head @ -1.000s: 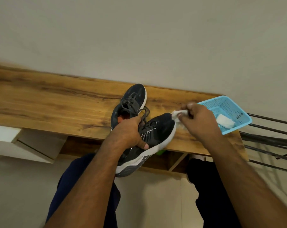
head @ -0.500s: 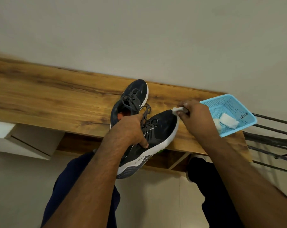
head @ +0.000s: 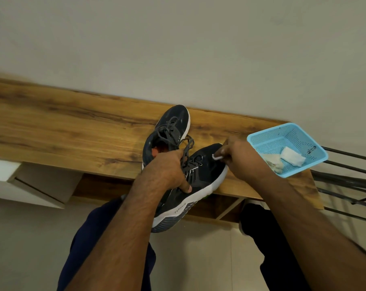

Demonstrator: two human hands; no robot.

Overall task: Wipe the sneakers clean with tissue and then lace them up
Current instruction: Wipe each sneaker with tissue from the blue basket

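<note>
Right hand (head: 238, 158) pinching tissue (head: 216, 157) on our shoe (head: 205, 175) toe, left hand (head: 167, 171) gripping it; next, wipe toward 7 o'clock.

Wooden tabletop against a plain pale wall.
The tabletop (head: 77, 131) runs from 9 o'clock toward 3 o'clock under the wall (head: 178, 49). A white cabinet (head: 20, 181) sits below at 8 o'clock, pale floor (head: 26, 248) beneath, dark metal bars (head: 350, 177) at 3 o'clock.
</note>
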